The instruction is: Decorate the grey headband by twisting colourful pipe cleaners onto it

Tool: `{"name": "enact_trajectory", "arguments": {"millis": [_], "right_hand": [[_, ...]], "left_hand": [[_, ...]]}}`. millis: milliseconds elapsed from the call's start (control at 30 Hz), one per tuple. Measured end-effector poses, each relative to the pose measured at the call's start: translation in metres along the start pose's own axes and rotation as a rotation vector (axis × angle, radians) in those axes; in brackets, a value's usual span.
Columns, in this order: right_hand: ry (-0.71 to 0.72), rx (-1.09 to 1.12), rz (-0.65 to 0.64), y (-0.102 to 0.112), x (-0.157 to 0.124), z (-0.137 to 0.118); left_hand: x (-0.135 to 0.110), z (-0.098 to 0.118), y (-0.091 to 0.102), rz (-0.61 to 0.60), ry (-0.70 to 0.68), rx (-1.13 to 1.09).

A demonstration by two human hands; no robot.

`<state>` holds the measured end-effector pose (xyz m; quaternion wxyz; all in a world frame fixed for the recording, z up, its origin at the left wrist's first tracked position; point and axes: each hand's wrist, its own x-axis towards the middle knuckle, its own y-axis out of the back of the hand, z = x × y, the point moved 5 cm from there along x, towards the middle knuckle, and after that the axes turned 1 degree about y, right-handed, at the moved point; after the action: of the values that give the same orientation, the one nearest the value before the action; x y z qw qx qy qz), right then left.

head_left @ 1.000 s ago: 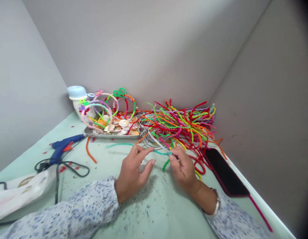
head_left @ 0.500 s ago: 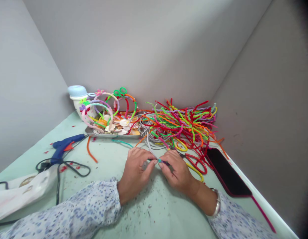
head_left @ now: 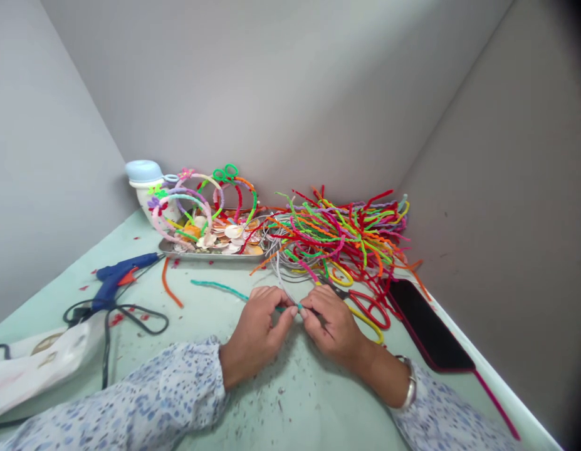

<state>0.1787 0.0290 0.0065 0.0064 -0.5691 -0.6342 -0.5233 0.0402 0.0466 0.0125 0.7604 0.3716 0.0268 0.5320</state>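
Observation:
Thumb and finger of my left hand (head_left: 259, 332) are pinched together on a teal pipe cleaner (head_left: 219, 286), whose free end trails out to the left over the table. My right hand (head_left: 334, 322) pinches close beside it, the fingertips of both hands almost meeting. A short teal stretch shows between them. From this spot a pale grey strand (head_left: 281, 279) rises toward the coil of grey wire (head_left: 276, 238); whether it is joined to the coil I cannot tell. Behind my right hand lie scissors with red handles (head_left: 370, 310) and a yellow-handled pair (head_left: 341, 274), partly covered.
A metal tray (head_left: 210, 255) of shells stands at the back, with decorated headbands (head_left: 208, 203) on it. A heap of pipe cleaners (head_left: 351, 228) lies right of it. A blue glue gun (head_left: 114, 279), a white-and-blue bottle (head_left: 144, 181) and a phone (head_left: 431, 326) flank the hands.
More of the teal pipe cleaner's tail now stretches out to the left of my left hand. Both hands keep nearly the same place, pinched together.

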Motion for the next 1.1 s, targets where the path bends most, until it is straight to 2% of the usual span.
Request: {"name": "enact_trajectory", "arguments": {"millis": [333,800,1100], "right_hand": [[0.075,-0.103,0.041,0.001,0.002,-0.006],[0.207,-0.397,-0.026,-0.002,0.006,-0.014],[0.147,-0.280,-0.065,0.000,0.005,-0.011]], "left_hand": [[0.000,-0.002,-0.003,-0.008,0.077,0.015],[-0.002,-0.006,-0.006,-0.012,0.162,0.032],[-0.001,-0.008,-0.006,-0.011,0.190,0.007]]}}
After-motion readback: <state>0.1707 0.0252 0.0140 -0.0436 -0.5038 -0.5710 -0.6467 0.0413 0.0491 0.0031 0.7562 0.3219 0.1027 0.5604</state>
